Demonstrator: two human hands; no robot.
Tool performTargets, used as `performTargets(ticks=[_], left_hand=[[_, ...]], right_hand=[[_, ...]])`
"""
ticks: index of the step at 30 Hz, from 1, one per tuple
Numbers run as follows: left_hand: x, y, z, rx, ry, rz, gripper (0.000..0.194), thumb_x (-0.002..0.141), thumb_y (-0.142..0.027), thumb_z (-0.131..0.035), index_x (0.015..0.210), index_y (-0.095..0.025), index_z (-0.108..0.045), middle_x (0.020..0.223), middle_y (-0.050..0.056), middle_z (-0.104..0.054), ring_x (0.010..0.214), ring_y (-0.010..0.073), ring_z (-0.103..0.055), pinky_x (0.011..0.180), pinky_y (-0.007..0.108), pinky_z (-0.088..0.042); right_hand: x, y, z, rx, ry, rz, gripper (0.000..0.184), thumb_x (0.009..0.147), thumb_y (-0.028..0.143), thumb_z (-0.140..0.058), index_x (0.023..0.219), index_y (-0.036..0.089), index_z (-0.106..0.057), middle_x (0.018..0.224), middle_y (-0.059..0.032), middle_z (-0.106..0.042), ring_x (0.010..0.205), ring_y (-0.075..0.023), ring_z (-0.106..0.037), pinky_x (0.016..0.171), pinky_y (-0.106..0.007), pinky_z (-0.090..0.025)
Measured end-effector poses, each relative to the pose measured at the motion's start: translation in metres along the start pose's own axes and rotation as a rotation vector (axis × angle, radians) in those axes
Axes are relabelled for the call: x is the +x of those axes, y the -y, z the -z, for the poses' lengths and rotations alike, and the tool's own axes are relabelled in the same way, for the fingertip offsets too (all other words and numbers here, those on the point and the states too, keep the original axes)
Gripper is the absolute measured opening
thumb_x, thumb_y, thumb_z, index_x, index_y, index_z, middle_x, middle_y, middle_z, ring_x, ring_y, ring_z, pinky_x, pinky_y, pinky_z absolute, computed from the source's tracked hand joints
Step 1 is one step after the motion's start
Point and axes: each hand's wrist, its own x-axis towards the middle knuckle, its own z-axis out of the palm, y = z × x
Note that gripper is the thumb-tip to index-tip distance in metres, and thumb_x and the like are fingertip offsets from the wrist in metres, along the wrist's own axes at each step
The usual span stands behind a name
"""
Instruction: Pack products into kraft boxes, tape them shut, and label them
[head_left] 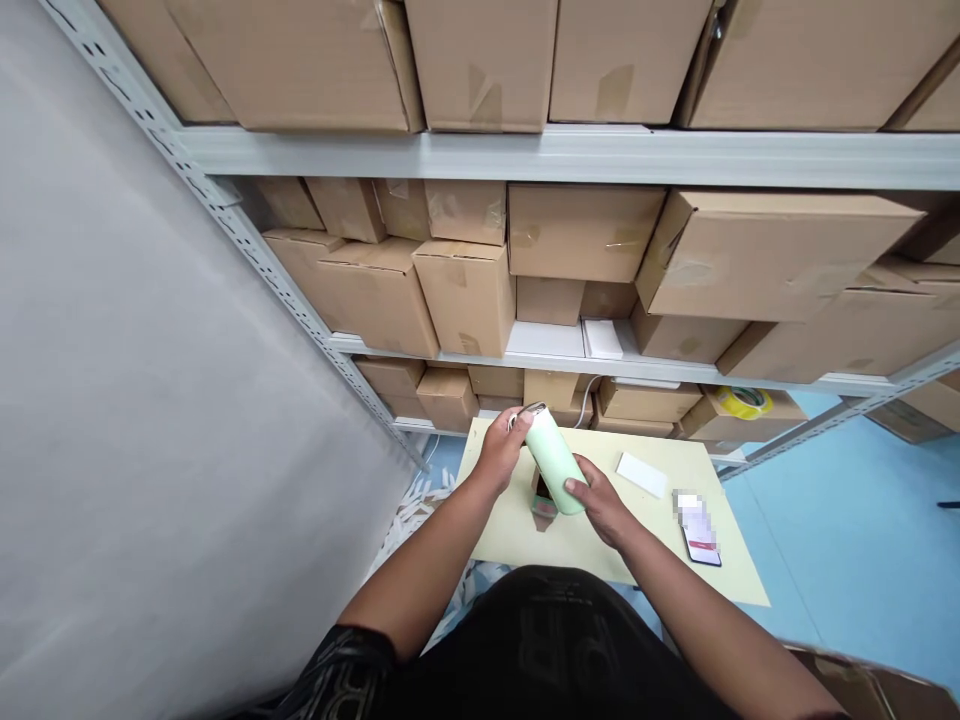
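A mint-green cylinder (553,460), like a tumbler or bottle, is held tilted above the pale yellow table (495,535). Its upper end carries a shiny metallic part, with a small ring or loop beside it. At that upper end my left hand (504,452) is closed, fingers around the rim. Lower down, my right hand (600,498) grips the cylinder's side near its base, thumb on top. Partly hidden beneath the cylinder stands a small open box (543,512) with a dark inside and a raised flap.
A white flat box (642,474) and a phone (697,530) lie on the table's right side. Metal shelves (525,155) packed with cardboard boxes (461,295) rise in front. Yellow tape (745,401) rests on a lower box. A grey wall (172,400) stands close at left.
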Motion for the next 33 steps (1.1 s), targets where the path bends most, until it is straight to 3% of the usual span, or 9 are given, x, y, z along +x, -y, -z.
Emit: performTargets(ticks=[3,6,8,11,16,21,24,27,33], left_hand=[[-0.016,0.000,-0.011,-0.134,0.171,0.002,0.067,0.080,-0.062,-0.076,0.129,-0.019,-0.060,0.105,0.008,-0.070,0.091,0.0199,-0.066,0.082,0.031,-0.053],[-0.033,0.011,-0.019,-0.149,0.406,0.183,0.067,0.083,-0.058,-0.075,0.133,-0.019,-0.055,0.078,0.001,-0.065,0.062,0.0152,-0.060,0.061,0.029,-0.052],[-0.039,0.019,-0.026,-0.136,0.463,0.285,0.062,0.088,-0.061,-0.068,0.130,-0.017,-0.054,0.064,-0.004,-0.056,0.046,0.0119,-0.049,0.048,0.026,-0.045],[-0.040,0.026,-0.039,-0.089,0.307,0.208,0.057,0.085,-0.059,-0.073,0.118,-0.017,-0.057,0.071,-0.002,-0.060,0.051,0.0111,-0.052,0.051,0.025,-0.046],[-0.037,0.024,-0.055,0.088,0.074,0.029,0.062,0.075,-0.056,-0.084,0.117,-0.019,-0.056,0.103,0.005,-0.067,0.092,0.0206,-0.064,0.079,0.031,-0.054],[-0.043,0.024,-0.053,-0.042,0.273,0.165,0.059,0.087,-0.066,-0.063,0.127,-0.022,-0.053,0.083,0.001,-0.063,0.062,0.0150,-0.057,0.056,0.028,-0.049],[-0.041,0.024,-0.050,-0.135,0.351,0.256,0.057,0.088,-0.062,-0.064,0.126,-0.022,-0.051,0.072,-0.003,-0.057,0.047,0.0098,-0.045,0.045,0.023,-0.038],[-0.036,0.022,-0.053,-0.098,0.258,0.198,0.055,0.085,-0.060,-0.072,0.119,-0.022,-0.052,0.080,-0.002,-0.060,0.051,0.0080,-0.046,0.050,0.022,-0.041],[-0.034,0.020,-0.064,0.077,0.045,-0.021,0.069,0.071,-0.057,-0.086,0.118,-0.022,-0.049,0.110,0.007,-0.065,0.098,0.0220,-0.064,0.083,0.032,-0.053]], right_hand=[[-0.004,0.003,-0.005,0.266,0.063,-0.056,0.058,0.086,0.056,-0.073,0.130,0.022,-0.060,0.110,-0.0121,-0.075,0.091,-0.0285,-0.072,0.071,-0.037,-0.056],[-0.007,0.001,0.002,0.424,0.153,-0.182,0.060,0.089,0.065,-0.061,0.126,0.018,-0.063,0.103,-0.0141,-0.075,0.080,-0.0274,-0.072,0.065,-0.037,-0.055],[-0.008,-0.002,0.009,0.461,0.185,-0.257,0.064,0.090,0.071,-0.054,0.120,0.016,-0.066,0.101,-0.0154,-0.075,0.081,-0.0282,-0.072,0.068,-0.039,-0.056],[-0.010,-0.005,0.015,0.394,0.134,-0.217,0.062,0.088,0.071,-0.058,0.120,0.017,-0.066,0.105,-0.0143,-0.075,0.092,-0.0301,-0.071,0.077,-0.042,-0.056],[-0.017,-0.002,0.018,0.155,-0.030,-0.026,0.061,0.079,0.049,-0.082,0.131,0.026,-0.059,0.119,-0.0067,-0.071,0.106,-0.0268,-0.066,0.089,-0.037,-0.053],[-0.015,0.001,0.019,0.352,0.085,-0.079,0.057,0.083,0.056,-0.074,0.127,0.021,-0.062,0.107,-0.0115,-0.074,0.091,-0.0282,-0.069,0.080,-0.042,-0.055],[-0.012,-0.001,0.022,0.424,0.175,-0.178,0.060,0.085,0.068,-0.061,0.114,0.015,-0.068,0.098,-0.0153,-0.075,0.081,-0.0287,-0.070,0.079,-0.045,-0.055],[-0.010,-0.001,0.024,0.401,0.150,-0.212,0.062,0.088,0.070,-0.055,0.113,0.015,-0.070,0.102,-0.0164,-0.075,0.089,-0.0311,-0.071,0.084,-0.048,-0.054],[-0.012,0.008,0.014,0.152,-0.091,-0.048,0.054,0.079,0.050,-0.082,0.121,0.024,-0.061,0.114,-0.0076,-0.071,0.100,-0.0275,-0.066,0.081,-0.038,-0.055]])
